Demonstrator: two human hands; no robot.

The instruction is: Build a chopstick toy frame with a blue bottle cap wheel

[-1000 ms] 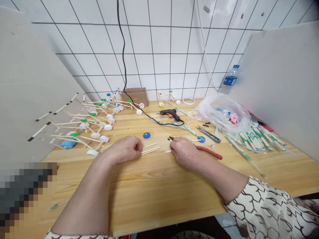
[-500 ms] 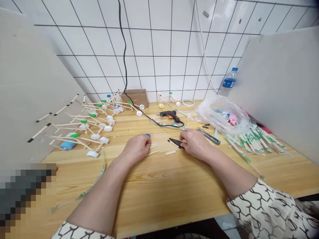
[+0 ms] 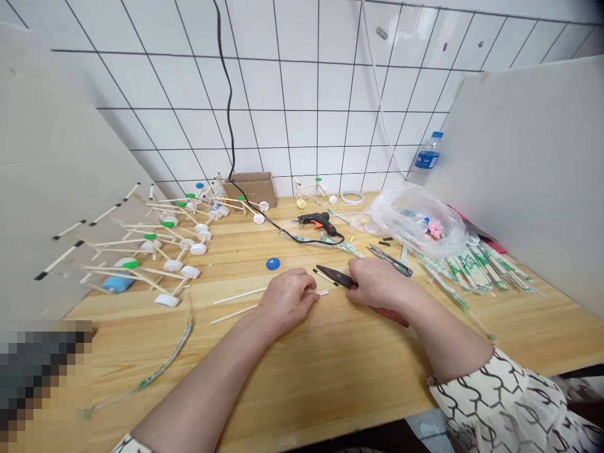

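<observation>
My left hand point(image 3: 287, 303) is over the tabletop with its fingers pinched on short wooden stick pieces point(image 3: 323, 293), whose ends show past the fingertips. Two longer wooden sticks point(image 3: 240, 295) lie left of it, one partly under the hand. My right hand point(image 3: 377, 283) grips pliers point(image 3: 337, 275) with dark pointed jaws and a red handle, aimed left. A thin stick with black ends point(image 3: 325, 277) lies along the jaws. The blue bottle cap point(image 3: 272, 263) rests on the table behind my left hand.
Stick models with cap wheels point(image 3: 167, 300) stand at the left. A black glue gun point(image 3: 316, 221) with its cord lies at the back. Thread snips point(image 3: 391, 260), a plastic bag point(image 3: 415, 217) and wrapped sticks point(image 3: 486, 267) are at the right. White panels flank the table.
My left hand has moved right to the short stick pieces, leaving the blue cap and the two longer sticks uncovered. My right hand still holds the pliers. The view has shifted slightly.
</observation>
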